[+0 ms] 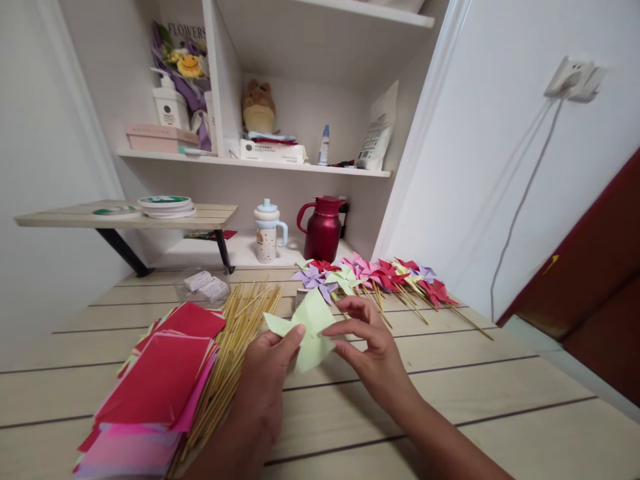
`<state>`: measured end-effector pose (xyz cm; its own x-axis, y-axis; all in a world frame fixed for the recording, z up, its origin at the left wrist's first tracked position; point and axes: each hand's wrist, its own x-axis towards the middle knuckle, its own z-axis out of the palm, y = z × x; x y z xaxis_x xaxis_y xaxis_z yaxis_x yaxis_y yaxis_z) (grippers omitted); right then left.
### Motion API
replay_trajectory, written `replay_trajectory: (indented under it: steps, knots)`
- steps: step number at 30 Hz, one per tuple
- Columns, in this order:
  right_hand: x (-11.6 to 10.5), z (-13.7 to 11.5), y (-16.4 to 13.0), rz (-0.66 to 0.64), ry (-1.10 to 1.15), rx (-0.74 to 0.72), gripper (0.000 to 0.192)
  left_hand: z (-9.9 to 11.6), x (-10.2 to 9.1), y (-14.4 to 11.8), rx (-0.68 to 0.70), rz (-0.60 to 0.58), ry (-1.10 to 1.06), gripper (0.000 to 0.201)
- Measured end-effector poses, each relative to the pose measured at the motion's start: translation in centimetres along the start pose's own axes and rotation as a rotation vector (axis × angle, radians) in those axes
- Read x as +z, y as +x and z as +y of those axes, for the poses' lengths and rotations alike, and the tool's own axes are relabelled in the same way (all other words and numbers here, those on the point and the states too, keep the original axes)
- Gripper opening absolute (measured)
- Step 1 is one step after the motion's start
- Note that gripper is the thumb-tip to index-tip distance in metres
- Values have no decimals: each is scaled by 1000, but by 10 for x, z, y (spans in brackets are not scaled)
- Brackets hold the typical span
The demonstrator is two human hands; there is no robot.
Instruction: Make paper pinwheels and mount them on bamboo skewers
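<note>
Nearest your lens, a fanned stack of red and pink square paper sheets (155,387) lies at the table's front left, with a bundle of thin bamboo sticks (235,353) touching its right edge. Just beyond, your left hand (265,387) pinches the lower left part of a pale green folded paper piece (310,330), thumb pressed on top and the other fingers hidden beneath. Your right hand (370,347) meets the same paper from the right: thumb and forefinger close on its edge while the remaining fingers arch loosely above. The paper is held just above the light wood-plank tabletop (475,400), in the middle of the view between both hands.

Behind it, a row of finished paper pinwheels on sticks (380,277), in red, pink, purple and green, lies across the table towards the white wall. A dark red jug (323,227) and a white lidded cup with a blue handle (267,233) stand at the back under white shelves (250,162). A white power socket (575,79) sits on the wall at right.

The green paper shows pointed flaps, creased and partly turned inward.
</note>
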<state>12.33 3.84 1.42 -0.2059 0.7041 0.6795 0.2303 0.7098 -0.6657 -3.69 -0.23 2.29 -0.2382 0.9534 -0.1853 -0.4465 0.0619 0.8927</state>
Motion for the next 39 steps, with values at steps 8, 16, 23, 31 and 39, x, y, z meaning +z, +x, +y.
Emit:
replay_trajectory:
  steps: [8,16,23,31,39]
  knots:
    - [-4,-1,1,-82,16,51,5,-2,0,1,-24,-31,50,30]
    - [-5,-1,1,-136,5,47,4,-2,0,-1,-26,-40,61,33]
    - [-6,1,1,-144,4,36,7,-5,0,3,-10,-59,84,32]
    - [-6,1,4,-119,8,99,5,-4,-1,0,-47,-17,58,31]
    - [-7,9,4,-192,74,27,22,3,-2,3,-92,-58,-57,33]
